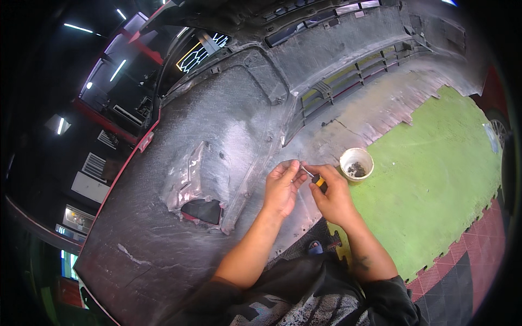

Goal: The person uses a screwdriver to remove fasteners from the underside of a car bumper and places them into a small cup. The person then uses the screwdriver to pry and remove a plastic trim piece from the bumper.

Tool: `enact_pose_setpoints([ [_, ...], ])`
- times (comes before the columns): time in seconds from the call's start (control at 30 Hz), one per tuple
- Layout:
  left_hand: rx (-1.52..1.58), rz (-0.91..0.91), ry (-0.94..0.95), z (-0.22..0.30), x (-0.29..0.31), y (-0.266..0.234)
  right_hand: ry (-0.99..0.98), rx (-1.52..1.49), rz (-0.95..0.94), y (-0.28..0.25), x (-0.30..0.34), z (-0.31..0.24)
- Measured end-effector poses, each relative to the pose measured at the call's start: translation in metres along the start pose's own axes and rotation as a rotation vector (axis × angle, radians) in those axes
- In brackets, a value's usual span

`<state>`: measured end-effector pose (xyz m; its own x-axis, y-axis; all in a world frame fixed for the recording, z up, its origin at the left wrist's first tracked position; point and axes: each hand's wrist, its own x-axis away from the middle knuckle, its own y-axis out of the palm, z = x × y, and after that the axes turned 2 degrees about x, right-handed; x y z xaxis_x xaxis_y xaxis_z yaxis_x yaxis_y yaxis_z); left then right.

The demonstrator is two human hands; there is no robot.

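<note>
My right hand [333,198] is closed around a short screwdriver [319,182] with a black and yellow handle. Its thin metal shaft points up and left toward the fingertips of my left hand [281,187]. Those fingers are pinched together at the shaft's tip; whatever small piece they hold is too small to make out. Beneath both hands lies a large dark car bumper [234,130], its scuffed grey inner side facing up. Just right of my right hand stands a white cup [365,154] with small dark pieces at its bottom.
A light green mat [435,146] lies on the right, beside red and grey floor tiles [451,277]. The bumper has a slatted grille [353,76] and a raised housing with an opening [201,211]. Part of a car wheel [497,130] shows at far right.
</note>
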<state>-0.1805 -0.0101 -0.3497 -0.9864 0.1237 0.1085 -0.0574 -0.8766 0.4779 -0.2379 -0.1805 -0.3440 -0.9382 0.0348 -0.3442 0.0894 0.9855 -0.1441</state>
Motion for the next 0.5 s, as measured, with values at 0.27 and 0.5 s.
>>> enact_pose_setpoints([
  [0.27,-0.134,-0.138,-0.034,0.013,-0.002,-0.01,-0.077,0.015,-0.018,-0.01,-0.001,0.002],
  [0.5,-0.175,-0.128,-0.094,0.02,-0.002,-0.006,-0.165,0.081,0.036,-0.01,0.002,0.004],
])
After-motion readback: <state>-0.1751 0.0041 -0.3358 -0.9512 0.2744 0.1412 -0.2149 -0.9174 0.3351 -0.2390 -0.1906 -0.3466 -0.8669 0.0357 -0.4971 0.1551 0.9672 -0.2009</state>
